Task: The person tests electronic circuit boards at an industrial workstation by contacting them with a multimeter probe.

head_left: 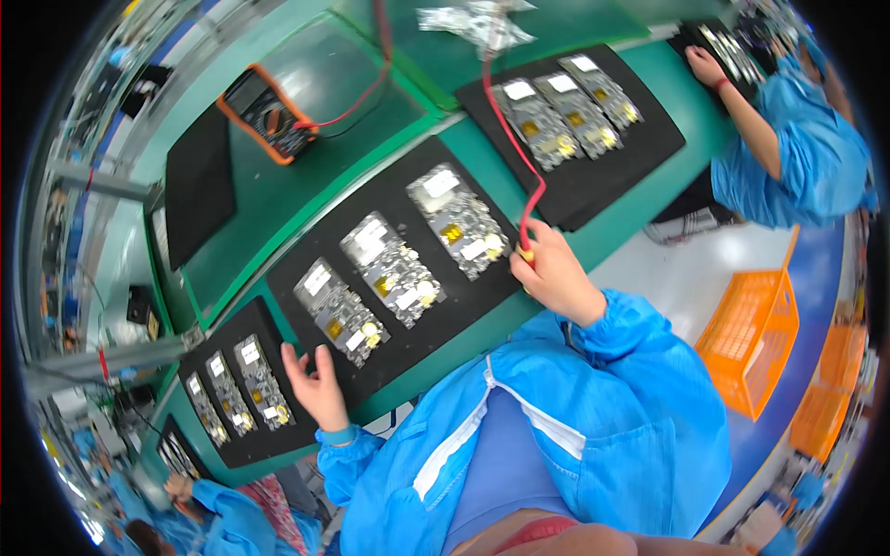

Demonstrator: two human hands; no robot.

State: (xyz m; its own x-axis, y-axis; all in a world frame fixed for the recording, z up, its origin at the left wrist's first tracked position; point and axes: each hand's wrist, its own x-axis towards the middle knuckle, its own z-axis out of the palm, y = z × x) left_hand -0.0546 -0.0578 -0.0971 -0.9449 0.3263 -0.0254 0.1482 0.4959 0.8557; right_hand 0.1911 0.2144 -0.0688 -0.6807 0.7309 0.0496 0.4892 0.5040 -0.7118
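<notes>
My right hand [560,278] is closed around a slim tool with a red cord [536,193] and a yellow collar [527,254]; its tip is hidden. The hand is at the right edge of the middle black mat [422,347], beside a circuit board [458,222] with white labels and yellow tape. Two more circuit boards, one in the middle [393,269] and one on the left [340,312], lie on the same mat. My left hand [315,385] hovers open, fingers apart, near the left board's lower end, holding nothing.
An orange multimeter [269,113] with red and black leads lies on the green bench beyond. Black mats with boards flank mine on the left [269,324] and right [640,139]. A silvery bag [477,23] lies at the back; an orange crate [749,338] stands right. Co-workers in blue sit both sides.
</notes>
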